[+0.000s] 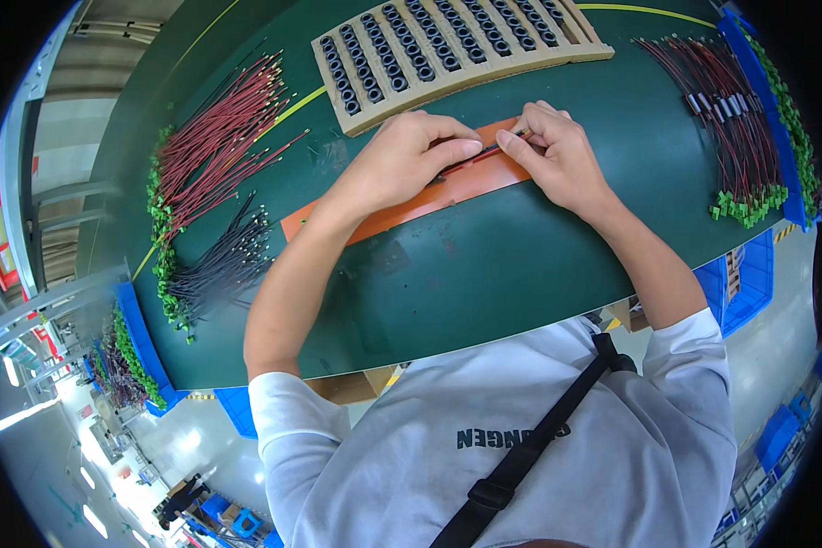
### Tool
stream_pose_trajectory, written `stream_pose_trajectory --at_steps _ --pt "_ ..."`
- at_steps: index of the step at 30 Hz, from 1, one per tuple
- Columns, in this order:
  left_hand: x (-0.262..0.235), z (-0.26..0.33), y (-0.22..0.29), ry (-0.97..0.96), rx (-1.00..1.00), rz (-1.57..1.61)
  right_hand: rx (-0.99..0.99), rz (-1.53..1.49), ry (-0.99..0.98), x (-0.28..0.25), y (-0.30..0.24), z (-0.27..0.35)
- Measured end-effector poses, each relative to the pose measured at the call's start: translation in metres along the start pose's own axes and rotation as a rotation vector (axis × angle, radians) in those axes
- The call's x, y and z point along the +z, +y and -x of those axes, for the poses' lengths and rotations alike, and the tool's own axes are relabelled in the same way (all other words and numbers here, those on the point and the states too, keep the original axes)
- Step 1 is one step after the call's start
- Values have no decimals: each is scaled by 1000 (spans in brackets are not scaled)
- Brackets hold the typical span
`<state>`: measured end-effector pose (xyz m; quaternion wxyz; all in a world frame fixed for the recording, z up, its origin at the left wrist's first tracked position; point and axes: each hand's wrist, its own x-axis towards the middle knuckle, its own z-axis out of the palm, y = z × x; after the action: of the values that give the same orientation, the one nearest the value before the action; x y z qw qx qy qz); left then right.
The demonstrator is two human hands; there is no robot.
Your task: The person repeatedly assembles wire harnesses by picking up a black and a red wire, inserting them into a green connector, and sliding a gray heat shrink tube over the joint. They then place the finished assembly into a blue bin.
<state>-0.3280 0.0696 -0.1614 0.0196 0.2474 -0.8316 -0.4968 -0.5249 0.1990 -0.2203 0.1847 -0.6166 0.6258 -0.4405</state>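
My left hand (402, 160) and my right hand (553, 151) rest together on an orange strip (402, 212) that lies across the green work surface (484, 265). Between them runs a thin red and black wire (473, 158). The left fingers pinch its near end and the right fingers grip its far end close to the tip. Just beyond my hands lies a beige tray (447, 55) with rows of small black ring parts in its slots.
A bundle of red wires (224, 146) and a bundle of black wires (219, 265), both with green ends, lie at the left. More red and black wires (731, 119) with green connectors lie at the right. Blue bins (749, 274) stand below the table edge.
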Motion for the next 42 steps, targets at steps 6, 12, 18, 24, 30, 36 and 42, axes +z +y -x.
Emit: stream_pose_trajectory --at_steps 6,12,18,24,30,36,42 --pt "5 -22 2 -134 -208 107 -18 -48 4 1 2 1" --pt "15 -22 0 -39 -164 156 111 -92 0 -5 -3 -3" --pt "12 -23 0 -60 -81 199 318 -230 2 -7 -2 -9" --pt "10 -28 6 -96 -115 226 331 -193 72 -4 -5 -6" --pt "12 -35 11 -130 -206 175 212 -201 128 2 0 -2" --pt "10 -25 4 2 -109 127 249 -309 109 7 4 -3" --pt "5 44 -1 131 4 -194 289 -237 79 -2 -7 -8"
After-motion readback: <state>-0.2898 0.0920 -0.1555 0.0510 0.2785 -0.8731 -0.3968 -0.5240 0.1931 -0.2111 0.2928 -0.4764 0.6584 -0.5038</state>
